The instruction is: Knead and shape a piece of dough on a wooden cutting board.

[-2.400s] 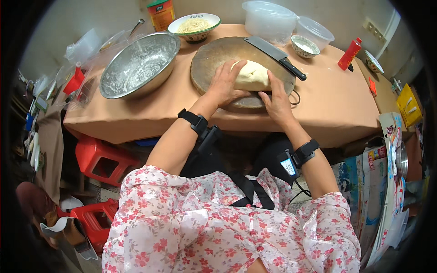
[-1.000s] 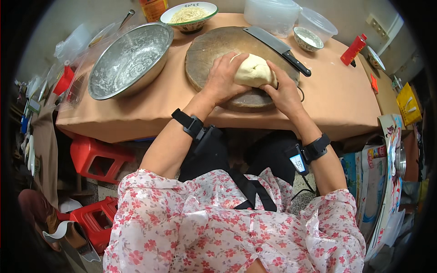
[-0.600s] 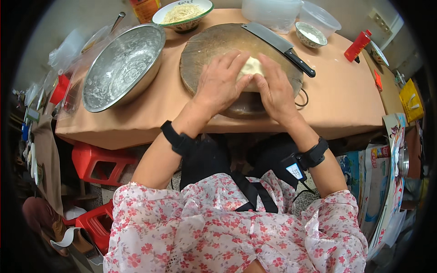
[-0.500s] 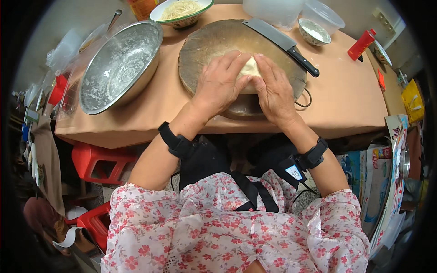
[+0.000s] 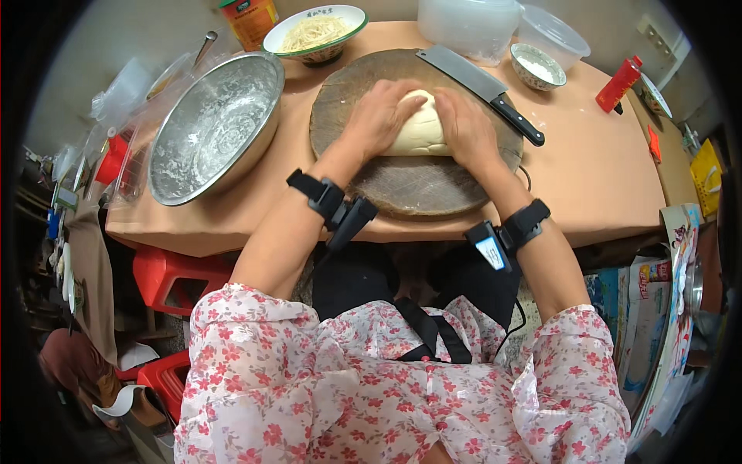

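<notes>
A pale, smooth lump of dough [image 5: 422, 133] rests on a round wooden chopping board [image 5: 421, 187]. My left hand [image 5: 379, 116] is curved around its left side, fingers over the far edge. Against the right side presses my right hand [image 5: 468, 130], its fingers partly hidden behind the dough. Between the two palms the top and near face of the dough show, with faint creases. A cleaver [image 5: 464, 73] with a black handle lies across the board's far right edge, the handle reaching past the rim near my right hand.
A floury metal basin [image 5: 220, 131] stands tilted on the left. Behind the board are a bowl of noodles [image 5: 315, 35], clear plastic tubs [image 5: 468, 27] and a small bowl of white powder [image 5: 539, 68]. A red bottle [image 5: 618, 83] lies far right. Red stools [image 5: 174, 278] stand below the table.
My hands have spread a little further apart and shifted around the dough, so more of it shows. The whole view has tilted slightly, moving the table lower in the picture.
</notes>
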A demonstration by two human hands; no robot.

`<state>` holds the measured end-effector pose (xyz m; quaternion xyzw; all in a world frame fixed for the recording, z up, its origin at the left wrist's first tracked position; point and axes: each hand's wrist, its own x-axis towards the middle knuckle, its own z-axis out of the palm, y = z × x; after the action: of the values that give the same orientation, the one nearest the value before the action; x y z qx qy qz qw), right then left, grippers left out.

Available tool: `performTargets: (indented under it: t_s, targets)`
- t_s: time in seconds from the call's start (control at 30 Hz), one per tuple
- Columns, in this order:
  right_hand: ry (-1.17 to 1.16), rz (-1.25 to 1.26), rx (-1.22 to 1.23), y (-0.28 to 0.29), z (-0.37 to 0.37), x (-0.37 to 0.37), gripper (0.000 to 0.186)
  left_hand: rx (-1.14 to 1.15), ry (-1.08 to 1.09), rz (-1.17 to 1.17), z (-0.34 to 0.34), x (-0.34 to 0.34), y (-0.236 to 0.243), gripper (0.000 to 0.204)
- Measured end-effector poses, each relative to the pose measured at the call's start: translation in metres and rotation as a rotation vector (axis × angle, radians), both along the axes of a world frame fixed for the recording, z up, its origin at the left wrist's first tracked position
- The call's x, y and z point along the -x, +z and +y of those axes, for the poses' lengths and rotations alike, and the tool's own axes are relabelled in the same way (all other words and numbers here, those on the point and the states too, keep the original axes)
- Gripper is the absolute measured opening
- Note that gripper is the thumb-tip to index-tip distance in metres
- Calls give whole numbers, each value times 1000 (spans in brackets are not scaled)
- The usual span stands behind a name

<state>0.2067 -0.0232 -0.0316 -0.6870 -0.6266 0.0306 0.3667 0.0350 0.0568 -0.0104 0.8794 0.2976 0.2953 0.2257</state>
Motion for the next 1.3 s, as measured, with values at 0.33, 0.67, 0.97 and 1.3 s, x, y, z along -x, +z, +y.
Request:
performTargets:
  t_s: [0.33, 0.67, 0.97, 1.3]
  targets:
    - [258, -174, -88, 7, -84, 14, 87, -150, -84, 69, -73, 50, 3, 89]
    - [40, -32, 112, 38, -68, 17, 35, -233, 112, 44, -70, 35, 16, 43]
    - [75, -44, -247, 1, -36, 28, 36, -167, 54, 30, -44, 20, 4, 41]
    - [92, 141, -150, -19, -7, 3, 50, 92, -12, -37, -17, 14, 1, 47]
